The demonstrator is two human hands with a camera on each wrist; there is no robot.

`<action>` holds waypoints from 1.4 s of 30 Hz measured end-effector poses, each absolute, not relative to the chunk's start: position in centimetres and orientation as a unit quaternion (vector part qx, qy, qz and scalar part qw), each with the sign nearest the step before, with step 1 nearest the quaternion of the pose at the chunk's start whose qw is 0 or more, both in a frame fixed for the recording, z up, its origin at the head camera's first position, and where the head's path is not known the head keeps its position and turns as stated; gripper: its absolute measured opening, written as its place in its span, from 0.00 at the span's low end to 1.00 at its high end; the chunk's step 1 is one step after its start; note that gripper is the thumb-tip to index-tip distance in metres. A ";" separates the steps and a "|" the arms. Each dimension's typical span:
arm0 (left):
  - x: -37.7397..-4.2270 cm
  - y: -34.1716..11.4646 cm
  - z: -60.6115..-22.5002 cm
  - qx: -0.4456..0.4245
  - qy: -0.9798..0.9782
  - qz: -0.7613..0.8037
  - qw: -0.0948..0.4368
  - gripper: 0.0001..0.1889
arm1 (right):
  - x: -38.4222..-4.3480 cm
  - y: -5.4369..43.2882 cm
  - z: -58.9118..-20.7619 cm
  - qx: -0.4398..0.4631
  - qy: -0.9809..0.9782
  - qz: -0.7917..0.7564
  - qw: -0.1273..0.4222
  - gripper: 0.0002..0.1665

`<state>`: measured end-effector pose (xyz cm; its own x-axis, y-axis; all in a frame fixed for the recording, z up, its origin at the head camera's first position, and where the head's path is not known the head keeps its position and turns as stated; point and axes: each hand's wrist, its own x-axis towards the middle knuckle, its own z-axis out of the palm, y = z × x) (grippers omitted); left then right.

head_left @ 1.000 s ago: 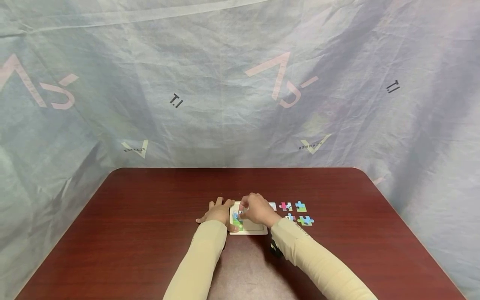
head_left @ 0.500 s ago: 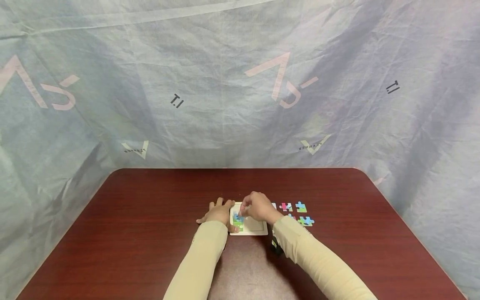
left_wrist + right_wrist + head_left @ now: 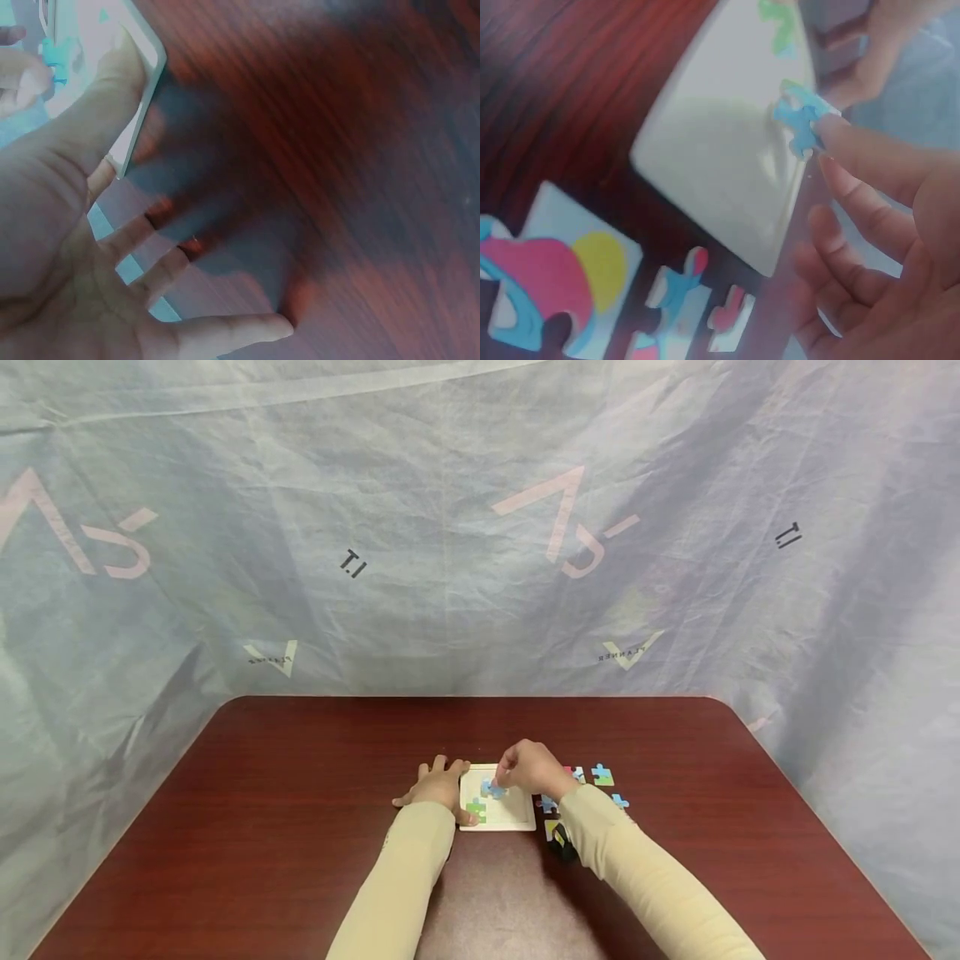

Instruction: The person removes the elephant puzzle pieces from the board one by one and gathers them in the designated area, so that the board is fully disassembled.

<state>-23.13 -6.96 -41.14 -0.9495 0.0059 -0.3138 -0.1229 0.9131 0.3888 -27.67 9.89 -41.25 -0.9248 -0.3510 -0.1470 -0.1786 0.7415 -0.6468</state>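
A pale puzzle tray (image 3: 513,814) lies on the table between both hands. My left hand (image 3: 437,788) has its fingers spread on the tabletop left of it. In the left wrist view, the thumb (image 3: 120,64) rests on the tray's edge. My right hand (image 3: 532,768) pinches a light-blue puzzle piece (image 3: 802,124) between thumb and index finger, tilted above the tray. The other fingers of that hand are loosely bent. A green puzzle piece (image 3: 476,812) sits in the tray's near left corner, close to the left thumb.
Several loose puzzle pieces lie right of the tray, among them a blue-and-green piece (image 3: 602,775) and a pink-and-yellow piece (image 3: 570,274). The right forearm partly covers some of them. A grey cloth (image 3: 450,635) hangs behind the dark red table (image 3: 337,735).
My right hand has moved right, carrying the light-blue piece away from above the green piece toward the tray's middle. More loose pieces show beside the right wrist. My left hand stays in place.
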 end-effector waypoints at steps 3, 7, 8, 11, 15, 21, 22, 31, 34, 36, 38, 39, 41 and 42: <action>-23.1 -6.9 -41.2 -0.029 0.965 0.208 0.158 0.48 | -27.6 9.9 -41.5 -0.152 0.934 -0.303 0.111 0.05; -23.2 -6.9 -41.3 -0.028 0.965 0.206 0.157 0.48 | -27.3 9.9 -41.7 -0.190 0.953 -0.223 0.077 0.08; -23.2 -6.9 -41.3 -0.027 0.966 0.205 0.157 0.48 | -27.1 9.9 -41.8 -0.202 0.956 -0.200 0.067 0.10; -23.2 -6.8 -41.4 -0.026 0.966 0.204 0.157 0.48 | -26.6 10.0 -42.3 -0.227 0.962 -0.150 0.035 0.14; -23.1 -6.9 -41.3 -0.024 0.966 0.203 0.158 0.48 | -26.2 10.1 -43.1 -0.251 0.958 -0.142 -0.006 0.15; -23.3 -6.8 -41.6 -0.025 0.967 0.202 0.156 0.49 | -25.9 10.5 -43.3 -0.266 0.952 -0.148 -0.025 0.12; -23.4 -6.8 -41.7 -0.025 0.967 0.202 0.155 0.49 | -25.9 10.6 -43.2 -0.265 0.952 -0.149 -0.023 0.12; -23.5 -6.8 -42.0 -0.028 0.965 0.208 0.156 0.49 | -25.6 11.3 -42.9 -0.251 0.956 -0.149 -0.011 0.14; -23.4 -6.8 -41.7 -0.027 0.965 0.210 0.154 0.49 | -25.6 11.3 -43.0 -0.251 0.955 -0.160 -0.011 0.13; -23.3 -6.8 -41.5 -0.026 0.965 0.211 0.152 0.48 | -25.7 11.3 -43.0 -0.255 0.953 -0.164 -0.011 0.12; -23.1 -6.8 -41.3 -0.026 0.965 0.212 0.151 0.48 | -25.7 11.2 -43.1 -0.260 0.951 -0.167 -0.013 0.12; -23.0 -6.8 -41.2 -0.025 0.965 0.213 0.151 0.48 | -25.8 11.2 -43.1 -0.262 0.950 -0.168 -0.014 0.12; -22.9 -6.9 -41.0 -0.024 0.965 0.213 0.149 0.48 | -25.9 11.2 -43.1 -0.265 0.950 -0.167 -0.015 0.12; -22.9 -6.9 -41.0 -0.024 0.965 0.214 0.150 0.48 | -25.9 11.3 -43.2 -0.266 0.950 -0.165 -0.015 0.12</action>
